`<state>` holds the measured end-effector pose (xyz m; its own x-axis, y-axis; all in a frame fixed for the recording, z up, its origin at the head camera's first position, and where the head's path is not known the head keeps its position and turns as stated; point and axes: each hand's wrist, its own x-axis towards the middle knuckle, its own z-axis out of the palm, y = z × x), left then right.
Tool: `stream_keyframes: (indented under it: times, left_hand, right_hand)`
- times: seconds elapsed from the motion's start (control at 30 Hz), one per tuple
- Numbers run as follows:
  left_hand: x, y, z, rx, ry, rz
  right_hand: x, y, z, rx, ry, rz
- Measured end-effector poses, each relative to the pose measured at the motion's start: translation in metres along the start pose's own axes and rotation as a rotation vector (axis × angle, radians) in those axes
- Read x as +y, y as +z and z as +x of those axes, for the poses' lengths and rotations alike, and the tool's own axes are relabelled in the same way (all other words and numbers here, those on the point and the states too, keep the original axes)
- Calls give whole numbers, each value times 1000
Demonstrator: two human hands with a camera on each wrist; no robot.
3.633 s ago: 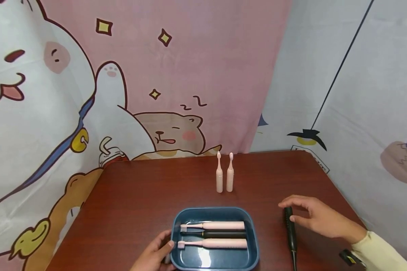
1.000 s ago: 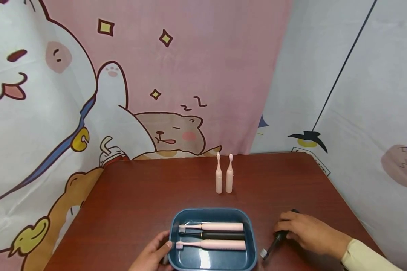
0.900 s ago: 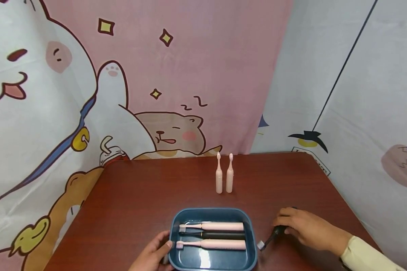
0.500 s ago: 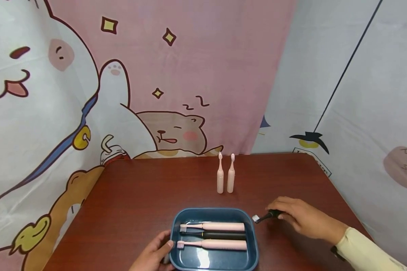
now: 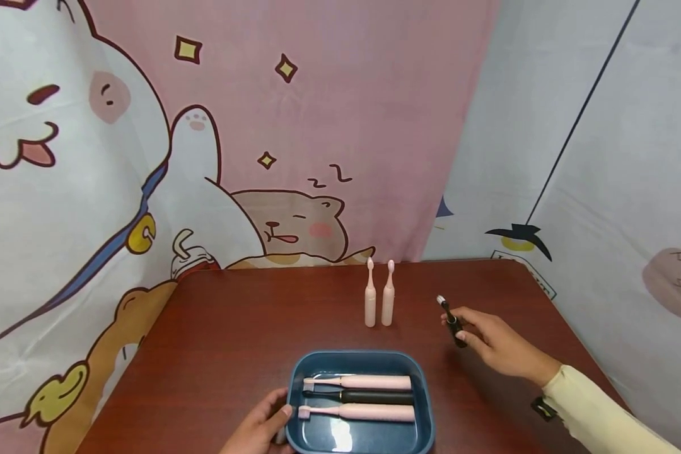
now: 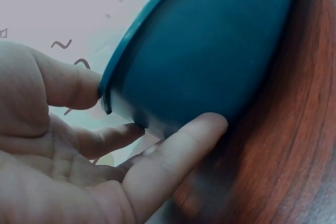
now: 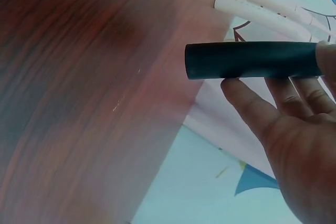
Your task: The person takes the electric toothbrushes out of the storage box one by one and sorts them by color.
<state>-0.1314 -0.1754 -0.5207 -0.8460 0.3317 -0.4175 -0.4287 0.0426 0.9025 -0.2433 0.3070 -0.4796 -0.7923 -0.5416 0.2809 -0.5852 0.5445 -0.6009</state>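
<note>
Black toothbrush (image 5: 454,324) held tilted above table (image 5: 244,328) by right hand (image 5: 499,345).
Right hand's fingers grasp its handle; left hand's (image 5: 261,424) fingers grasp blue tray's (image 5: 360,362) side, thumb at rim. Pink toothbrushes (image 5: 370,308) stand upright nearby; three toothbrushes (image 5: 377,412) lie inside tray.

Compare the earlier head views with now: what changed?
The right hand has picked up the loose black toothbrush from the table, turned its bristled end upward and brought it nearer the two standing pink toothbrushes. Those stayed put, as did the three toothbrushes in the blue box, which the left hand still holds.
</note>
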Motion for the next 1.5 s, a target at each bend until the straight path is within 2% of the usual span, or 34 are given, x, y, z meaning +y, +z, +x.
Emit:
stream_keyframes:
  times: [0.27, 0.5, 0.77, 0.93, 1.17, 1.5]
  left_hand:
    - [1, -1, 3, 27, -31, 41]
    - [2, -1, 3, 20, -40, 33]
    - [0, 1, -1, 21, -19, 23]
    - [0, 2, -1, 11, -1, 22]
    - [2, 3, -3, 9, 9, 27]
    - [1, 3, -5, -1, 25, 15]
  right_hand:
    - [12, 5, 11, 59, 67, 73]
    - [18, 15, 14, 124, 106, 53]
    - [19, 26, 13, 145, 91, 113]
    - [17, 28, 14, 145, 80, 115]
    - [18, 30, 14, 158, 101, 90]
    - [20, 30, 12, 164, 128, 120]
